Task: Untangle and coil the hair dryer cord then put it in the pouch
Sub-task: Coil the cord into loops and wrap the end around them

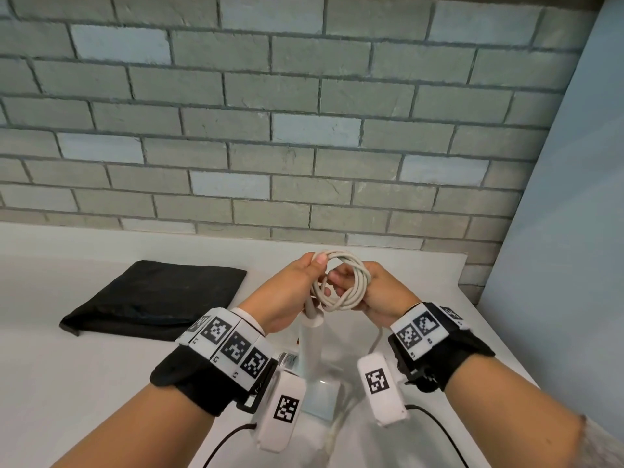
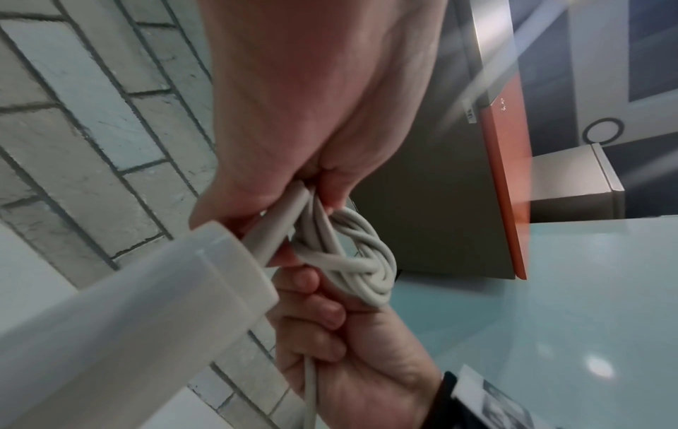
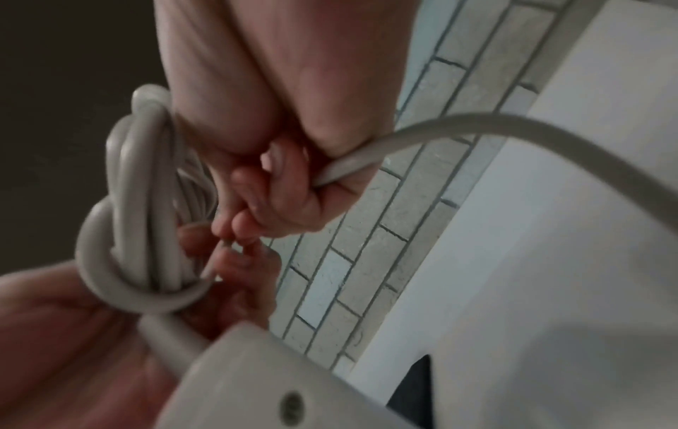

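A white hair dryer hangs handle-up between my wrists, its body low and partly hidden behind the wrist cameras. Its grey-white cord is wound into a small coil held up above the counter. My left hand pinches the coil's left side by the handle end, with the cord bundle below its thumb. My right hand grips the coil's right side; its fingers curl round a loose strand, and one turn wraps the bundle. The black pouch lies flat at the left.
A white counter runs under my arms to a grey brick wall behind. A pale blue panel closes the right side. Black cables trail from the wrist cameras near the front edge.
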Motion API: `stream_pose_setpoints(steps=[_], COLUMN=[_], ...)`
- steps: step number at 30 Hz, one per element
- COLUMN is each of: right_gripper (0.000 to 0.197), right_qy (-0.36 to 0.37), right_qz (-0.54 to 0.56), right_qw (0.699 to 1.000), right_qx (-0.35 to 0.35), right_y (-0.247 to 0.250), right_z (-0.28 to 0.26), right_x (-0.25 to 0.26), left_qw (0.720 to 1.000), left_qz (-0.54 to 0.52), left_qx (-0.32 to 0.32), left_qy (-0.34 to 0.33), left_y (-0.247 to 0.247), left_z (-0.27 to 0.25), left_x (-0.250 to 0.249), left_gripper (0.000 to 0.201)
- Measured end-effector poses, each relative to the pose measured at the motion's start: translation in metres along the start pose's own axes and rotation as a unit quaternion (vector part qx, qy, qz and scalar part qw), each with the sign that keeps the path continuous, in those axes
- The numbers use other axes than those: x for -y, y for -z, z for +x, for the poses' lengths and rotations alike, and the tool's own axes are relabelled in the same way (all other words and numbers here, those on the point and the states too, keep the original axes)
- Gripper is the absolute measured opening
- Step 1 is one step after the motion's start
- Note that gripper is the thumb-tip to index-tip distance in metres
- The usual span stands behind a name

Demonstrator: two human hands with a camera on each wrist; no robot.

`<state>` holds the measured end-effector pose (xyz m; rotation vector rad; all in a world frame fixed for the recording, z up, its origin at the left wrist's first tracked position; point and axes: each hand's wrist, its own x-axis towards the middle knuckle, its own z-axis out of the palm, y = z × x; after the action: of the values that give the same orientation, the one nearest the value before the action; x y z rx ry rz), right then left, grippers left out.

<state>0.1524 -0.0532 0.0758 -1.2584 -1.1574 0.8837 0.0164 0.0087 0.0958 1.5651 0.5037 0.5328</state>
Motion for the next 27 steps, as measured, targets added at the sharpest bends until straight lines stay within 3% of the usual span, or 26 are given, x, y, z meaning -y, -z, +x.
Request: stream_pose_setpoints(steps=[5,8,9,12,15,18,19,21,23,24,25,27], right_gripper=[0.036,0.059,0.053,0.008,0.015,0.01,0.017,0.02,0.004,0.005,0.009,0.014], right_qy=[-0.087,-0.103,-0.086,-0.036,-0.029,0.055,0.11,0.243,0.343,0.362,0.357,0.322], right_qz=[0.141,0.138,0.103,0.039,0.045,-0.125,-0.216,-0.409,-0.556,-0.594,-0.611,-0.616], right_qw=[0.986,0.981,0.986,0.992,0.995,0.99,0.965,0.865,0.744,0.706,0.695,0.708], right_qx=[0.009,0.083,0.1,0.113,0.08,-0.046,-0.098,-0.157,-0.139,-0.133,-0.128,-0.123], right_y=[0.001,0.008,0.008,0.01,0.009,0.005,0.004,0.004,-0.001,-0.003,-0.005,-0.008], right_z=[-0.001,-0.002,-0.003,-0.009,-0.009,-0.005,-0.004,-0.005,-0.01,-0.012,-0.012,-0.015], right_x=[0.009,0.015,0.018,0.02,0.013,0.006,0.005,0.009,0.019,0.021,0.022,0.023], left_qw=[0.998,0.996,0.995,0.995,0.994,0.992,0.991,0.988,0.987,0.988,0.989,0.989], left_qz=[0.051,0.073,0.074,0.068,0.075,0.092,0.102,0.113,0.109,0.105,0.102,0.106], left_qx=[-0.02,-0.041,-0.045,-0.047,-0.047,-0.047,-0.05,-0.058,-0.063,-0.061,-0.056,-0.035], left_qy=[-0.023,-0.036,-0.039,-0.047,-0.066,-0.074,-0.078,-0.09,-0.096,-0.096,-0.097,-0.101], left_y=[-0.004,-0.005,-0.005,-0.006,-0.007,-0.008,-0.008,-0.009,-0.009,-0.01,-0.01,-0.01], left_z=[0.0,0.0,0.001,0.002,0.005,0.004,0.004,0.005,0.005,0.005,0.005,0.004], left_x=[0.0,0.002,0.002,0.003,0.005,0.005,0.006,0.006,0.006,0.006,0.006,0.006], left_gripper=[0.025,0.024,0.024,0.024,0.031,0.031,0.03,0.03,0.031,0.031,0.032,0.033])
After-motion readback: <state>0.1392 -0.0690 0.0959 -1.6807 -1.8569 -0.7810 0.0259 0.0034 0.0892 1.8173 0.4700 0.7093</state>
